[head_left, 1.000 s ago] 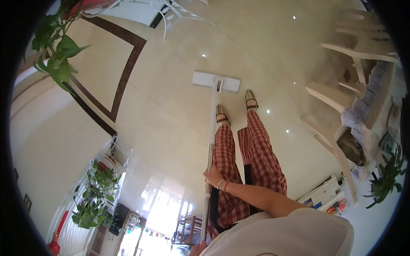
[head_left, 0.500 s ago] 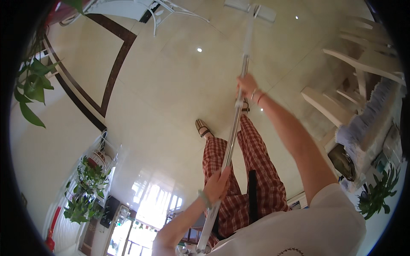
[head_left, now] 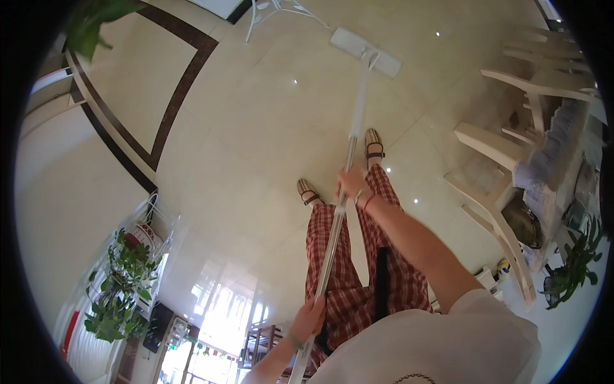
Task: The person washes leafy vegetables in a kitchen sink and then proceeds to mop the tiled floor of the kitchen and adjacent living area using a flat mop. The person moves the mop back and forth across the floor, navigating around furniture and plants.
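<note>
Both of my hands are closed round the long silvery pole of a flat mop (head_left: pixel 330 256). My right hand (head_left: pixel 352 182) grips it higher up the picture, just in front of my legs. Lower down, near my waist, my left hand (head_left: pixel 308 320) holds the same pole. The pole slants up and slightly right to a wide, pale mop head (head_left: pixel 366 52), which lies on the glossy cream floor (head_left: pixel 256 141) beyond my feet. My two striped shoes (head_left: pixel 374 146) stand on either side of the pole.
Pale wooden chairs (head_left: pixel 492 153) and a table with a lacy bluish cloth (head_left: pixel 555 150) stand at the right. A leafy potted plant (head_left: pixel 121 275) is at the lower left, by the white wall. A white metal stand (head_left: pixel 281 9) rests at the top. A dark border strip (head_left: pixel 169 121) crosses the floor.
The mop head has come closer to my feet, and both hands have drawn the pole back toward my body. My right shoe now shows fully beside the pole.
</note>
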Tool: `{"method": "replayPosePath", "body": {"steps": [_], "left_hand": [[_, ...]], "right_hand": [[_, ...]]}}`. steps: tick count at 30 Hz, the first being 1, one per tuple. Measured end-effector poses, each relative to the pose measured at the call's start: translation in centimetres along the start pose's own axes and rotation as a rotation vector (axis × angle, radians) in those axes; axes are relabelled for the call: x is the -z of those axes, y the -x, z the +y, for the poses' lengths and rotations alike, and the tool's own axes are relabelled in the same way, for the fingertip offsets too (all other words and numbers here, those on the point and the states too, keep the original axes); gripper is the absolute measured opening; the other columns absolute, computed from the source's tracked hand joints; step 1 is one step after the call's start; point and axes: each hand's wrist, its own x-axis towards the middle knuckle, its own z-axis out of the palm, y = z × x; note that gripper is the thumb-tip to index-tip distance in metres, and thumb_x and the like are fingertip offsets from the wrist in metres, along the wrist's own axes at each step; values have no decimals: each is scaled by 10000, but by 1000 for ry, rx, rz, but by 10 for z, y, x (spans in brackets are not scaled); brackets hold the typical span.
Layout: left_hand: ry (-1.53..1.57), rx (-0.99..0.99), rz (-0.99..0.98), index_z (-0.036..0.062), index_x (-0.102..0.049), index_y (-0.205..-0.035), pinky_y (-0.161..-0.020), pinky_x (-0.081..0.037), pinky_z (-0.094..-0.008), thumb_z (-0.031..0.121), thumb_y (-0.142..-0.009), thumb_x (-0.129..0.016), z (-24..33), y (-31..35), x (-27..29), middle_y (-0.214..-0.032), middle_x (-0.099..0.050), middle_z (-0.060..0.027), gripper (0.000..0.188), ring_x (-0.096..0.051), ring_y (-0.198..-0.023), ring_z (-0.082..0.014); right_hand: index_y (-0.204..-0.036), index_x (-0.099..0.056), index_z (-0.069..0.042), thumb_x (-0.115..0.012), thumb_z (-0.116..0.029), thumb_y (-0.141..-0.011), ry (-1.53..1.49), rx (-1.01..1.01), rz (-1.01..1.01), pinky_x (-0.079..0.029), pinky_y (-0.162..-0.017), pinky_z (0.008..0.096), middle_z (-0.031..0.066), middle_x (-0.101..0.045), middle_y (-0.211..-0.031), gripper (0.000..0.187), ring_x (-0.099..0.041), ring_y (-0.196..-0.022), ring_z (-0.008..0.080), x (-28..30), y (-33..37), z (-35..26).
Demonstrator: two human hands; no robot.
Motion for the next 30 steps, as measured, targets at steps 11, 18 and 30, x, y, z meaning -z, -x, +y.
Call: {"method": "replayPosePath", "body": {"steps": [11, 18, 30], "left_hand": [[-548, -67, 426, 98, -497, -783, -476, -340, -312, 440, -951, -407, -195, 80, 87, -575, -433, -33, 391, -431, -538, -163], [-479, -308, 470, 91, -491, -726, -410, -325, -250, 440, -930, -461, -88, 24, 107, -527, -435, 16, 405, -428, -449, -102], [-188, -232, 487, 62, -502, -741, -403, -264, -227, 351, -932, -511, 130, 62, 151, -531, -395, 42, 346, -338, -452, -44]], "right_hand": [[-854, -380, -21, -520, -115, -868, -111, -287, -34, -430, -410, 403, 84, -430, -625, 170, -446, -453, 189, -142, 147, 124], [-691, -393, -96, -530, -112, -840, -531, -222, -181, -384, -373, 357, 19, -371, -550, 203, -371, -396, 135, -143, 38, 29], [-695, -363, -89, -434, -24, -796, -772, -81, -267, -346, -374, 345, 19, -354, -549, 139, -339, -388, 124, -225, -73, -116]]}}
